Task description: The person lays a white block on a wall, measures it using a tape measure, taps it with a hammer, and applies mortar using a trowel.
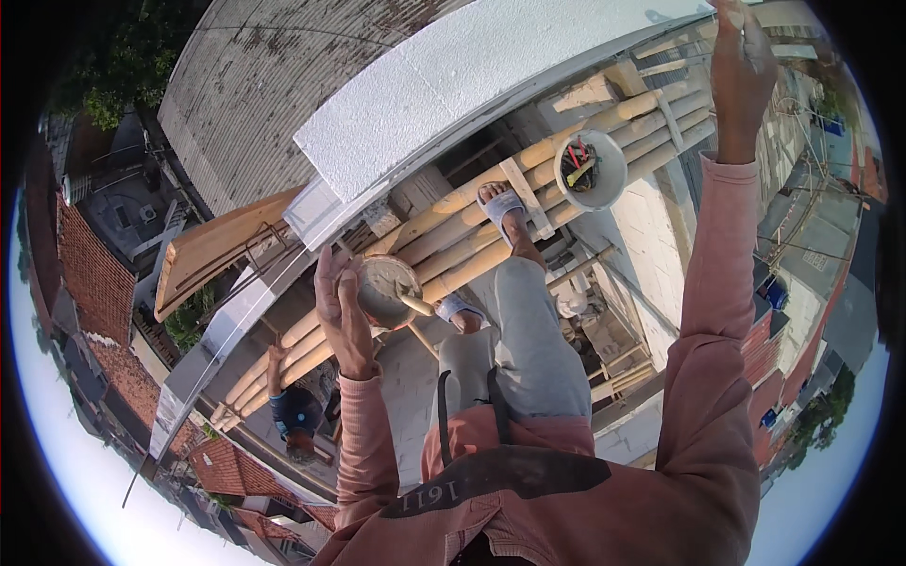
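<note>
My left hand (343, 311) is raised beside a bucket of grey mortar (385, 286), its thumb and fingers slightly apart with nothing visible between them. A wooden handle (416, 305) sticks out over that bucket's rim. Close to my left fingertips, a thin string (247, 307) slants along the wall's lower corner. My right hand (743, 71) reaches up to the far right, by the top edge of the white block wall (425, 99). Its fingers are curled, with pale smears on them; the picture's edge cuts off the tips, so what they grip is hidden.
I stand in sandals on bamboo poles (462, 247) high above the ground. A white bucket (612, 174) of red- and yellow-handled tools sits on them at right. Below left, another person (297, 412) grips the poles. A wooden board (212, 245) leans by the wall.
</note>
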{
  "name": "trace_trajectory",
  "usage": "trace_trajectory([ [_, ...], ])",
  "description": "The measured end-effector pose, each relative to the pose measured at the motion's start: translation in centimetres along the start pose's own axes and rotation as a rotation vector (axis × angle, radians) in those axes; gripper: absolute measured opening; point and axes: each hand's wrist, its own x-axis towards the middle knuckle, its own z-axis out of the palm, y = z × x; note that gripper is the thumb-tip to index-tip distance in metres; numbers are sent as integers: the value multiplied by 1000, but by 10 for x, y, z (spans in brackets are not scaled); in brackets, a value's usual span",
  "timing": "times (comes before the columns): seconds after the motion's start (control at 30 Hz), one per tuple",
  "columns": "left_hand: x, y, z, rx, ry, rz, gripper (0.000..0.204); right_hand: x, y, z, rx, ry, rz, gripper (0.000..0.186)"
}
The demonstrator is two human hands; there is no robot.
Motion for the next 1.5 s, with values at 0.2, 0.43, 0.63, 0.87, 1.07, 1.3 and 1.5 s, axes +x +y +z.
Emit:
trace_trajectory([
  [0.2, -112, -93, -89, 391, -200, -384, 27, -218, -135, 7, 250, -455, 263, 21],
  [0.43, -207, -143, -116, 704, -440, -663, 36, -350, -106, 39, 108, -895, 701, 26],
  [0.63, -231, -189, -129, 713, -348, -704, 49, -423, 111, 140, -143, -429, 903, 39],
  [0.87, -142, -147, -95, 508, 35, -404, 60, -465, 211, 224, 167, -798, 1688, 35],
  [1.07, -18, -64, -27, 815, 73, 251, 85, -465, 290, 179, 467, -389, 1840, 15],
  [1.3, 58, -42, 5, 697, -4, 512, 119, -459, 187, 121, 747, -42, 1982, 29],
  [1.5, 88, -11, 47, 281, -136, 517, 124, -430, 108, 48, 931, 109, 1892, 39],
])
